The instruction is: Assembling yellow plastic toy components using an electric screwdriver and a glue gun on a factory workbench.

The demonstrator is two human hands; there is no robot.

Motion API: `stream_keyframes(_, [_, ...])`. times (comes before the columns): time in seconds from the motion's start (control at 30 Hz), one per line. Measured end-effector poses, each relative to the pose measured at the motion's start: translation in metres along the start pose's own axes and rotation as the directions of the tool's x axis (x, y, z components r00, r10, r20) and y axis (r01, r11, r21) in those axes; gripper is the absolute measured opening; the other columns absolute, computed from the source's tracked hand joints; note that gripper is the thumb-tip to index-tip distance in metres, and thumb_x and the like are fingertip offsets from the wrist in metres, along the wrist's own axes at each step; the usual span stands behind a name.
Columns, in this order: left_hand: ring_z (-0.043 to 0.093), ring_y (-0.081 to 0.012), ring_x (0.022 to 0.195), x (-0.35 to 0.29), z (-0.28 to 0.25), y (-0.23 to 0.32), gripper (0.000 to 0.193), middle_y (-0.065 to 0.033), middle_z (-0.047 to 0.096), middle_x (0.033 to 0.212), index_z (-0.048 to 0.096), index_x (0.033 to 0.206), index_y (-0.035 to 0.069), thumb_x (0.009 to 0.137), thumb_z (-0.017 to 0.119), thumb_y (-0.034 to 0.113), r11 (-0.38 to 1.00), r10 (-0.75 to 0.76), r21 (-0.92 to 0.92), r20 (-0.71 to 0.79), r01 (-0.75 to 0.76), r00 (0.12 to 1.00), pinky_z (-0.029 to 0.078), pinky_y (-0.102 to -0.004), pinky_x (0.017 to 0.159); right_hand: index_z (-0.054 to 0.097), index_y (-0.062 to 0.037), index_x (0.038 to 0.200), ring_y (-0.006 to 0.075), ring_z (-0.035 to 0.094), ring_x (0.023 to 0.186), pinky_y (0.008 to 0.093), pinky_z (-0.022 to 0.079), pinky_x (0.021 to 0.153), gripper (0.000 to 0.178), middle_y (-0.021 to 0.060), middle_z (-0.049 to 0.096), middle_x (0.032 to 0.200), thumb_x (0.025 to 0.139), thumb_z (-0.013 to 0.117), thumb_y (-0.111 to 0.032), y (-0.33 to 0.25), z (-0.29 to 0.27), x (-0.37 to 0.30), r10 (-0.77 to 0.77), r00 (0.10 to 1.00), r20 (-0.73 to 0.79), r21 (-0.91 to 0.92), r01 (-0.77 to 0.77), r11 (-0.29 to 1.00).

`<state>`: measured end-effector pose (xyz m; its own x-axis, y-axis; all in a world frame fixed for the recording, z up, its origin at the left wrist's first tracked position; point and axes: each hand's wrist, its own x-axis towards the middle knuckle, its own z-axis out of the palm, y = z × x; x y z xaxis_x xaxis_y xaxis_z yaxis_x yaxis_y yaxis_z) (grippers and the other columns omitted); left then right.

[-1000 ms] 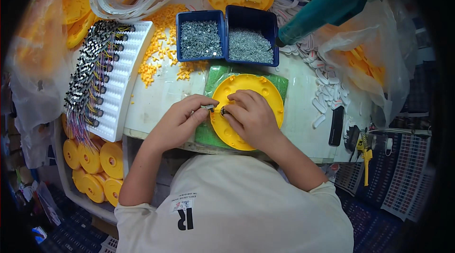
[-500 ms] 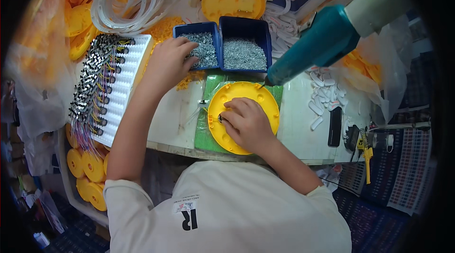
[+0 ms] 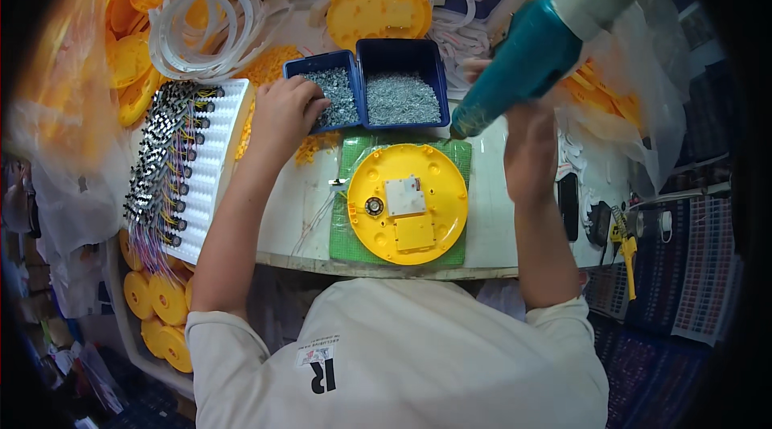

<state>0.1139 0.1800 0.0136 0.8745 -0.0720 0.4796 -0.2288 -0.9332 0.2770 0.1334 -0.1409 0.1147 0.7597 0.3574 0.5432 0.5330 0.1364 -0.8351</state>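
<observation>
My left hand reaches over the near left side of a blue bin full of small metal screws. Its fingers are curled together, and what they hold is hidden. On the right, my right hand is wrapped round a teal electric screwdriver, which slants down toward the left; fingertips show beyond its far side. Below the driver's tip, a round yellow plastic cover lies on a green mat. The cover holds a white box-shaped module, a small round speaker and a yellow rectangular part.
A second blue bin of smaller metal pieces adjoins the first. To the left stands a white ridged tray with wired components. White rings and another yellow cover lie behind. A black oblong object is at right.
My right hand has left the yellow cover and moved up and right to grip the screwdriver, uncovering the white module and speaker. My left hand stays at the screw bin.
</observation>
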Motion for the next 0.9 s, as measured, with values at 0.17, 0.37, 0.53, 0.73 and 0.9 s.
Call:
stream_keyframes(0.17, [0.067,-0.0246,0.095,-0.012,-0.008,0.014,0.011,-0.0029,0.071,0.094,0.073,0.092,0.011,0.088,0.078,0.019,0.995,-0.051,-0.085,0.011,0.052,0.999,0.045,-0.0422,0.087,0.047,0.0022,0.146,0.0312,0.068,0.112,0.0418,0.049,0.103,0.083,0.0182,0.070,0.122,0.104,0.043,-0.069,0.001,0.001,0.014,0.142,0.974,0.175,0.127,-0.165,0.978])
stream_keyframes(0.37, [0.068,-0.0265,0.094,-0.065,-0.034,0.096,0.017,-0.0051,0.072,0.096,0.071,0.097,0.010,0.082,0.078,0.005,0.895,0.016,-0.447,-0.003,-0.015,1.000,0.046,-0.0426,0.092,0.047,0.0047,0.140,0.0282,0.066,0.090,0.0409,0.051,0.089,0.088,0.0184,0.068,0.095,0.097,0.048,-0.072,-0.005,0.041,-0.030,0.291,0.941,0.174,0.518,-0.339,0.785])
stream_keyframes(0.53, [0.068,-0.0216,0.092,-0.095,-0.024,0.131,0.029,-0.0011,0.072,0.095,0.072,0.107,0.013,0.079,0.077,0.004,0.877,0.117,-0.472,0.019,-0.094,0.993,0.046,-0.0416,0.093,0.049,0.0076,0.139,0.0255,0.062,0.079,0.0405,0.049,0.083,0.094,0.0156,0.064,0.084,0.094,0.039,-0.075,-0.008,0.058,-0.052,0.279,0.939,0.202,0.648,-0.341,0.681])
stream_keyframes(0.73, [0.068,-0.0208,0.094,-0.106,-0.018,0.137,0.030,-0.0004,0.073,0.095,0.074,0.110,0.012,0.081,0.076,0.004,0.864,0.085,-0.497,0.001,-0.073,0.996,0.046,-0.0408,0.094,0.052,0.0072,0.137,0.0235,0.060,0.075,0.0397,0.047,0.080,0.095,0.0141,0.063,0.082,0.091,0.041,-0.075,-0.008,0.063,-0.057,0.226,0.950,0.217,0.683,-0.313,0.660])
stream_keyframes(0.9, [0.068,-0.0238,0.096,-0.107,-0.019,0.139,0.028,-0.0022,0.076,0.098,0.072,0.102,0.012,0.079,0.080,0.000,0.841,0.045,-0.540,0.017,-0.028,0.999,0.046,-0.0408,0.093,0.053,0.0053,0.137,0.0230,0.060,0.074,0.0397,0.047,0.080,0.094,0.0134,0.063,0.082,0.091,0.041,-0.076,-0.008,0.062,-0.058,0.202,0.955,0.218,0.658,-0.296,0.692])
